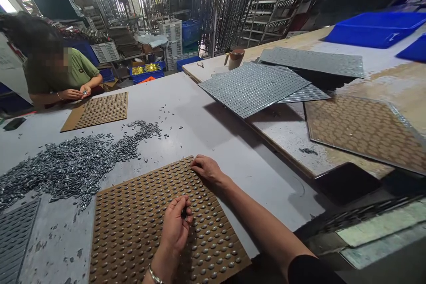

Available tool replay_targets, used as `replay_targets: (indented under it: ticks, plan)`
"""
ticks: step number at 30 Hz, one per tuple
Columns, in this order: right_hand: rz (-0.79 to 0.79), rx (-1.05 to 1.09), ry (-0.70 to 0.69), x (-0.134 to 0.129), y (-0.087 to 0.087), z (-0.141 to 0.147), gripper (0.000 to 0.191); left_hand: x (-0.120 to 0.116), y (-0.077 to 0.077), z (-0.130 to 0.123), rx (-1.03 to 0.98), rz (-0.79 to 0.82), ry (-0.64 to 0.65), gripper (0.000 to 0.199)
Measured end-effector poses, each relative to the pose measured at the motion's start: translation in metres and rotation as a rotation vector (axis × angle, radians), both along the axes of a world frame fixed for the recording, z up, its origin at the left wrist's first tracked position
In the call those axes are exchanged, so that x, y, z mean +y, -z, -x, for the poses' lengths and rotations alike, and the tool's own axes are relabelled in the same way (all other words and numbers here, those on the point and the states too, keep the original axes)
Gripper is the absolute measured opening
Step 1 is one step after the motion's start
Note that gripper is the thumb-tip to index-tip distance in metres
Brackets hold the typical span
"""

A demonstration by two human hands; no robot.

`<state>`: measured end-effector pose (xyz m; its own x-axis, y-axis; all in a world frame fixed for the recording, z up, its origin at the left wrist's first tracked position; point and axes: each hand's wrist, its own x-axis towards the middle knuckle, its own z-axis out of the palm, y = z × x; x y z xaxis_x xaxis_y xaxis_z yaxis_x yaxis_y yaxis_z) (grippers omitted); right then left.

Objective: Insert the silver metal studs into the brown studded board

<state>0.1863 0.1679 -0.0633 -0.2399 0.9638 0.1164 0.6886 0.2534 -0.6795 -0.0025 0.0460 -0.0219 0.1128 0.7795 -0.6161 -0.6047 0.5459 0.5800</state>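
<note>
A brown board [133, 213] with rows of small oval metal pieces set across it lies in front of me on the white table. Over its right part my left hand [176, 224] is curled closed, palm up, and dark metal pieces show between its fingers. My right hand [207, 168] is at the board's far right corner, with thumb and fingertips pinched together at the last row. Whatever those fingertips hold is too small to make out. A large heap of loose oval metal pieces [76, 164] spreads over the table beyond the board and to its left.
Across the table a co-worker [49, 66] handles small pieces over another board [103, 108]. To the right, ridged grey sheets [256, 84] overhang the edge of a second table, near a brown mug [236, 59] and blue trays [376, 29]. A patterned panel [362, 128] lies closer.
</note>
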Motion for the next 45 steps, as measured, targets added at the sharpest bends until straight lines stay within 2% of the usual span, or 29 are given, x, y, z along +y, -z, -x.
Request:
replay_targets:
  ticks: [4,12,17,19,21,24,26,30,32,34,39,41,45]
  plan:
    - [-0.034,0.091,-0.024,-0.006,0.001,-0.004,0.009,0.0,0.0,0.002,-0.006,-0.008,0.001,0.035]
    - [-0.03,0.045,-0.034,-0.011,0.001,-0.001,0.008,-0.001,0.001,-0.002,-0.004,0.001,0.016,0.031]
    - [-0.073,0.176,0.003,-0.02,-0.007,-0.005,0.012,-0.003,-0.004,0.001,-0.003,0.0,0.004,0.023]
    - [-0.09,0.231,0.073,-0.036,-0.018,-0.004,0.013,-0.004,-0.007,0.003,0.001,-0.001,-0.032,0.021]
    - [-0.089,0.264,0.071,-0.06,-0.032,0.001,0.016,-0.005,-0.009,0.003,-0.006,-0.006,-0.031,0.02]
    - [-0.069,0.215,-0.171,-0.103,-0.051,0.014,0.018,-0.011,-0.01,-0.005,0.022,-0.054,0.082,0.026]
    - [-0.077,0.129,-0.276,-0.127,-0.058,0.023,0.018,-0.016,-0.011,-0.013,0.13,-0.108,0.118,0.03]
    - [-0.078,0.013,-0.201,-0.156,-0.061,0.031,0.015,-0.026,-0.013,-0.024,0.353,-0.17,0.125,0.03]
    - [-0.07,0.056,-0.178,-0.161,-0.063,0.031,0.01,-0.028,-0.014,-0.026,0.351,-0.172,0.159,0.032]
    - [-0.047,0.154,-0.135,-0.161,-0.065,0.03,0.007,-0.029,-0.015,-0.026,0.264,-0.172,0.213,0.038]
    - [0.034,0.349,0.069,-0.157,-0.067,0.029,0.005,-0.028,-0.011,-0.02,0.081,-0.161,0.273,0.037]
    - [0.07,0.355,0.076,-0.155,-0.065,0.029,0.009,-0.027,-0.009,-0.017,0.079,-0.161,0.288,0.034]
    - [0.043,0.241,-0.013,-0.151,-0.058,0.027,0.01,-0.024,-0.006,-0.015,0.039,-0.158,0.303,0.029]
